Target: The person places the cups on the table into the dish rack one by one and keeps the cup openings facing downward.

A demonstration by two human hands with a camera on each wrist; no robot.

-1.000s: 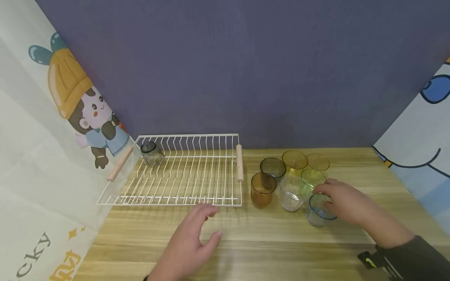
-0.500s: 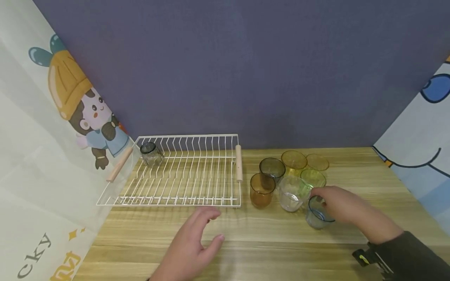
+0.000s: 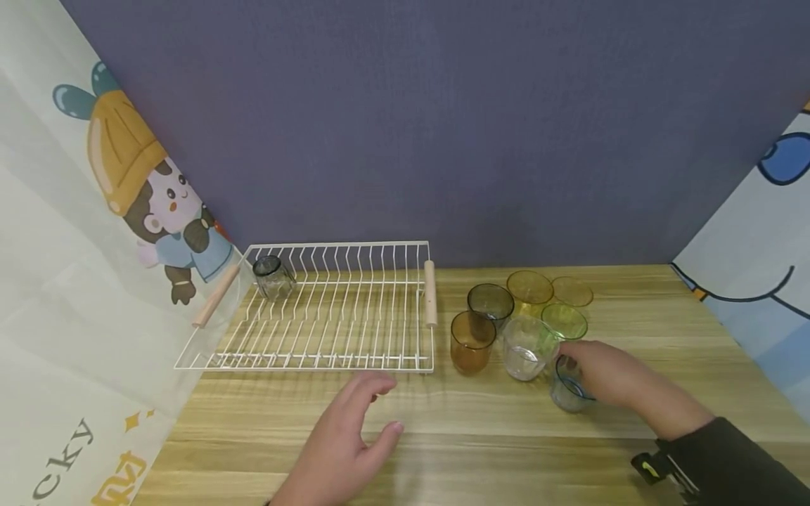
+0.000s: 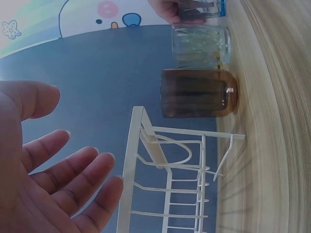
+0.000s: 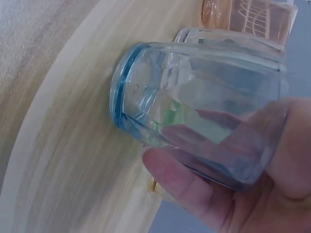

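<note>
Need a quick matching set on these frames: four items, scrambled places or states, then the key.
Items
1. Blue-tinted glass
2. Orange glass
3. Left hand
4. White wire rack

Places or states
A. Has a smoky grey glass at its back left, head view
B. Holds nothing, thumb apart from the fingers
C. Gripped by the right hand
D. Leftmost glass outside the rack, head view

Pairs: 1-C, 2-D, 3-B, 4-A

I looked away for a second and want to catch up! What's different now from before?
The right hand moved down and a bit left at the blue glass. Its fingers hold the glass now; whether they already did is hard to tell. The left hand, other glasses and rack stayed about the same.
</note>
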